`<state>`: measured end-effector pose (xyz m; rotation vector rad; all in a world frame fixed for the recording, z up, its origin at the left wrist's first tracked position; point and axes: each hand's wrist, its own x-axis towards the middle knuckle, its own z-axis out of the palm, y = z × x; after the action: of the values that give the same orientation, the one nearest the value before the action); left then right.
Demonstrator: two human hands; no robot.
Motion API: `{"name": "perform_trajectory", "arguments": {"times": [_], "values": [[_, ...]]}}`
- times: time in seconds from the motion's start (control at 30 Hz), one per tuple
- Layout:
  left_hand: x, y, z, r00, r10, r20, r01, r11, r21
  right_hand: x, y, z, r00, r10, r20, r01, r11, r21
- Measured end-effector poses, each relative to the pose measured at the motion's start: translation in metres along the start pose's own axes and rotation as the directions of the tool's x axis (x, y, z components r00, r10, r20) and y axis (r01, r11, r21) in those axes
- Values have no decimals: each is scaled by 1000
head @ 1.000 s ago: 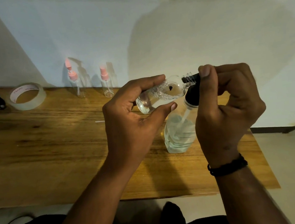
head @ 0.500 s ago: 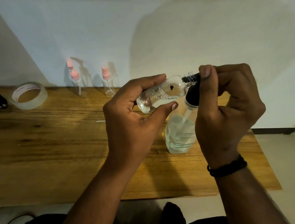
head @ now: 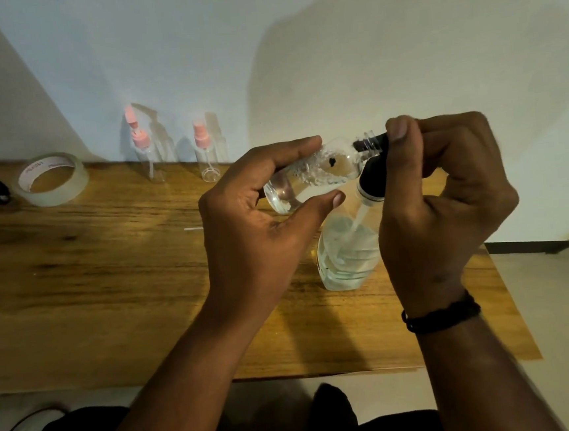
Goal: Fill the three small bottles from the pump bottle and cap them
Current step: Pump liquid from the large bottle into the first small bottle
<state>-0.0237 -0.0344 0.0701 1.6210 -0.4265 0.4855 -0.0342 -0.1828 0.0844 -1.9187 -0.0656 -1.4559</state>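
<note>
Nothing much has shifted: your left hand (head: 259,217) still grips the tilted small bottle (head: 310,175) over the bench's right half, its neck on the pump bottle (head: 345,254) nozzle. Your right hand (head: 445,184) stays curled round the pump head (head: 374,173). Watch it — let that mouth slip off and the next squirt may hit the bench (head: 110,282).

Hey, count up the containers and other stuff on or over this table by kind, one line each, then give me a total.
Small clear bottles: 3, namely the held bottle, the left pink-capped bottle and the right pink-capped bottle
Pump bottles: 1, the pump bottle
Tape rolls: 1, the tape roll
Loose pink sprayer tops: 1, the pink top
Total: 6
</note>
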Motion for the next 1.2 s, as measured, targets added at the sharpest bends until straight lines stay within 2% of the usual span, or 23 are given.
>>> {"name": "perform_trajectory", "arguments": {"times": [0.27, 0.6, 1.2], "values": [[1, 2, 0, 1000, 11, 1, -11, 1000, 5, 7, 1, -5, 999, -27, -24, 26, 999, -32], [2, 2, -2, 1000, 12, 0, -12, 1000, 14, 5, -7, -1, 999, -50, 23, 50, 999, 6], [2, 2, 1, 1000, 23, 5, -23, 1000, 6, 9, 1, -7, 999, -17, -41, 16, 999, -47]]}}
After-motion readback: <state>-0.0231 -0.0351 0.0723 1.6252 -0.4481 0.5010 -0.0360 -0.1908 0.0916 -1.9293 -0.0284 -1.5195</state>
